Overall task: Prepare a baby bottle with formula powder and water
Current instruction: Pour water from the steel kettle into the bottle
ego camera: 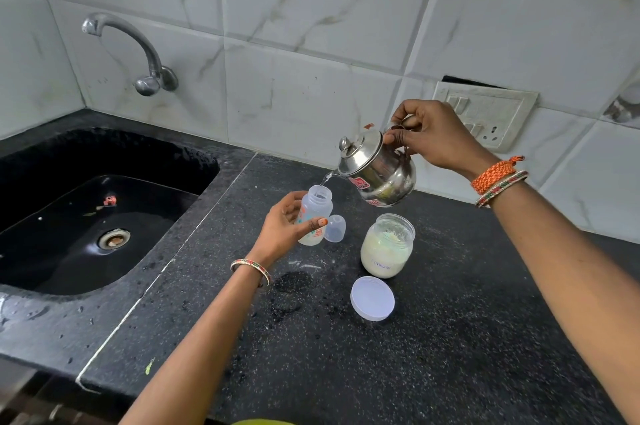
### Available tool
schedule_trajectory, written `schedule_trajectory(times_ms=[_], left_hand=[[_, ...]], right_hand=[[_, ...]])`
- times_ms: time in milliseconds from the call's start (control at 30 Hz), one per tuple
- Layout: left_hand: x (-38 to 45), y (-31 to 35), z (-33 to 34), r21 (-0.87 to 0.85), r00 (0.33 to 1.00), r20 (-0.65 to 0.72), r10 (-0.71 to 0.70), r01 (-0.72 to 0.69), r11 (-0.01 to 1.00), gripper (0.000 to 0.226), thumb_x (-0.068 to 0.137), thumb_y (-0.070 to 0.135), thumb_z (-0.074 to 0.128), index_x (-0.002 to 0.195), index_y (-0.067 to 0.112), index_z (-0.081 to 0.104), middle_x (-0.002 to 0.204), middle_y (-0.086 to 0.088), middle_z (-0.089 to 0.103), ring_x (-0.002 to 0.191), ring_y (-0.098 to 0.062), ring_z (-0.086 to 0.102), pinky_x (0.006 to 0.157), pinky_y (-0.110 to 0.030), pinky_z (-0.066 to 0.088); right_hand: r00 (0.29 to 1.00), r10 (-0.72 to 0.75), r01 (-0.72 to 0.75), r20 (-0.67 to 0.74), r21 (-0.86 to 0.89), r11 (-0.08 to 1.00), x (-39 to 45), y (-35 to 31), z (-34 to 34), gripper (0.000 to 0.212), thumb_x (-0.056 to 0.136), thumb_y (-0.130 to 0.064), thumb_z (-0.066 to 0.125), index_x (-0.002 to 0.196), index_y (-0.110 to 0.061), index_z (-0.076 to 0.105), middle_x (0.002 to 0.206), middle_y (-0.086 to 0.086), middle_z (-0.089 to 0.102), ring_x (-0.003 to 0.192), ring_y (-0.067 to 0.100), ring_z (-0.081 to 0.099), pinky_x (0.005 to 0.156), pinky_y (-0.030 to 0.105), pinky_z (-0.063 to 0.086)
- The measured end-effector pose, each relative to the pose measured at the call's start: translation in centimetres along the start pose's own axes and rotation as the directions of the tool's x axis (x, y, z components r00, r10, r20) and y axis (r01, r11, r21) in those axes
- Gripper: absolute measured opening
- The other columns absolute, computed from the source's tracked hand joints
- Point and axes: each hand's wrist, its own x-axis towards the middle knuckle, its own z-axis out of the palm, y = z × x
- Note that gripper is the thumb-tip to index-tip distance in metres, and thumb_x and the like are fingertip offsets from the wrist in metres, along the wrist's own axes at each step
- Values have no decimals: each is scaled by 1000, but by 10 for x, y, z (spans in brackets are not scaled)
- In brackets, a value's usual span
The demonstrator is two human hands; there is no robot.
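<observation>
My left hand (285, 227) grips a clear baby bottle (316, 208), open at the top and standing upright on the black counter. My right hand (433, 134) holds a small steel kettle (377, 170) by its handle, tilted left, and a thin stream of water (327, 178) runs from its spout into the bottle's mouth. A clear bottle cap (335, 228) lies just right of the bottle. An open jar of pale formula powder (387, 246) stands on the counter below the kettle, with its white lid (372, 298) lying flat in front of it.
A black sink (86, 217) with a drain and a steel tap (138, 50) fills the left side. The speckled black counter (433, 338) is wet in patches near my left wrist. A white switch panel (485, 113) is on the tiled wall behind my right hand.
</observation>
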Motion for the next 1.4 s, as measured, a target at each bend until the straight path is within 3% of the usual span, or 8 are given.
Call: schedule_trajectory(times_ms=[200,333,467,667,833,1033,1233,1400], left_hand=[[1,3,-4,9,1000,-1,-7,7,1000,64,59,45,83,115,29,59,115,0,68,108,-14,65,95,-33,51],[4,11,-7,11,1000,-7,1,-1,1000,46,73,22,79,114,27,59,109,7,68,98,-1,66,85,-19,50],[9,17,-12,44,1000,0,12,-12,999,45,74,20,78,115,27,59,110,8,67,98,4,63,80,-14,49],[13,16,-16,183,996,-59,68,-56,982,48,69,30,82,114,27,62,120,7,58,108,-5,55,85,-19,41],[13,16,-12,169,998,-47,47,-39,985,52,72,26,80,119,26,58,120,5,60,110,-10,53,77,-9,34],[17,16,-11,178,999,-30,42,-36,983,56,73,29,79,124,25,56,122,4,59,110,-11,53,78,-11,35],[22,14,-13,162,1000,22,15,-18,987,57,72,30,79,125,25,58,121,1,63,113,-16,56,95,-29,41],[23,15,-19,56,996,89,-19,14,998,62,65,40,81,122,25,60,118,2,67,112,-15,60,95,-35,49]], right_hand=[[1000,4,-4,-12,12,1000,2,-3,0,16,79,-15,74,89,-12,61,72,-7,68,66,-1,68,68,34,60],[1000,10,-9,-15,23,1000,3,-5,0,17,80,-17,74,90,-10,62,73,-3,69,72,7,70,70,40,60],[1000,3,-2,-24,22,1000,4,-6,0,18,80,-19,74,90,-10,62,76,0,71,75,9,71,70,40,60],[999,8,-7,-31,15,1000,5,-6,-1,18,80,-18,74,90,-9,62,75,-1,71,74,9,71,69,39,61],[1000,2,-2,-30,0,1000,3,-5,-1,19,79,-19,74,90,-9,62,73,-2,70,72,7,69,66,33,59],[999,3,-3,-41,-10,1000,1,-2,-2,19,78,-21,75,88,-11,62,70,-5,68,72,6,69,66,32,59],[999,11,-11,-47,4,1000,1,-2,-4,19,79,-19,74,89,-9,63,74,-1,70,76,13,71,69,42,60],[999,11,-9,-51,24,1000,0,-3,-8,18,80,-17,74,91,-7,62,75,0,71,75,11,71,66,40,61]])
